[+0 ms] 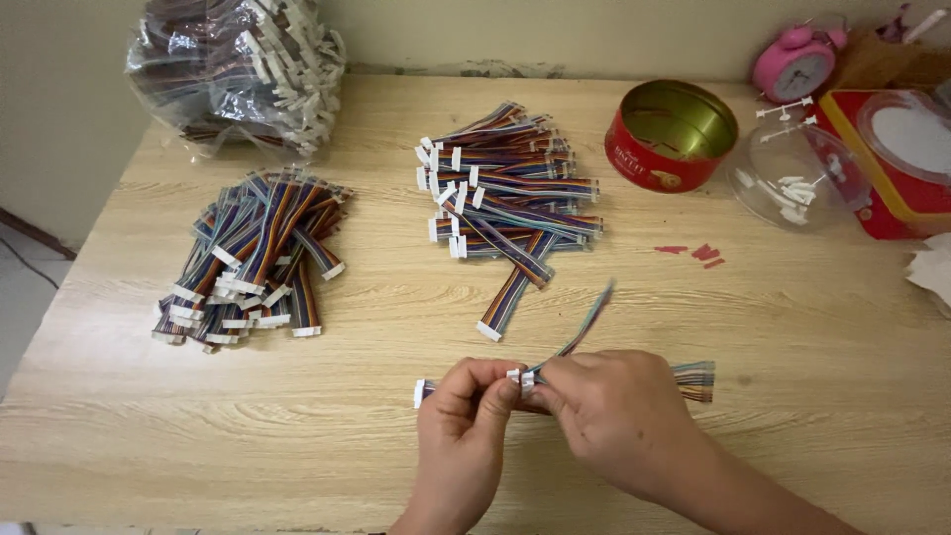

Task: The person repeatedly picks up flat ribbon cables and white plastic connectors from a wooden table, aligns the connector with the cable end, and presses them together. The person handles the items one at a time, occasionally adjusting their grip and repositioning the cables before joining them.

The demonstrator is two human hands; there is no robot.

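2 hands together, left [464, 408] fingers curled, right [614, 411] pinching.

Two bare hands show at the bottom of the head view, the left hand [461, 426] and the right hand [616, 411]. Neither wears a glove, ring, watch or bracelet. Both wrists and forearms are uncovered as far as the picture's lower edge, with no sleeve in sight. The fingernails that show are short and unpainted.

Two cable piles [253, 258] [510, 193] on the table [792, 327] — tin [672, 134] right of them.
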